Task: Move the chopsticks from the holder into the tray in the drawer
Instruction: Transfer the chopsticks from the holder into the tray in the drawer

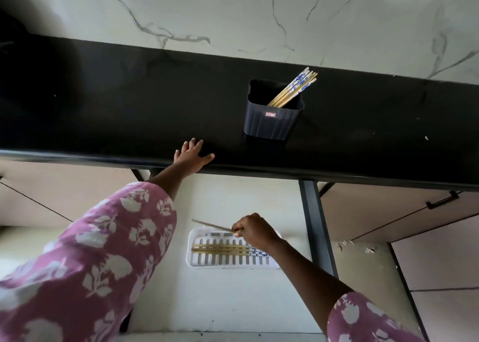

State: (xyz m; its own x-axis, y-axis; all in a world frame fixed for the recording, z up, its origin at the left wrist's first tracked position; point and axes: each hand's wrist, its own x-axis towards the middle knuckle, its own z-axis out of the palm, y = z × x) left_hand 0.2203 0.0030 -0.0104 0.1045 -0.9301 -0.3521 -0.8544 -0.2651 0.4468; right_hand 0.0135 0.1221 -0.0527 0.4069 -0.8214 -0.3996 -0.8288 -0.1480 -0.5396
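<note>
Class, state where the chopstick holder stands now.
In the head view, the holder stands on the black counter, right of centre, beyond the left hand.

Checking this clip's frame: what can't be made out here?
All in the head view:
- Count of held chopsticks in the right hand: thin, motion-blurred.
- Right end of the tray: behind the right hand and forearm.
- Lower ends of the holder chopsticks: inside the holder.
- Text on the red label: too small to read.
</note>
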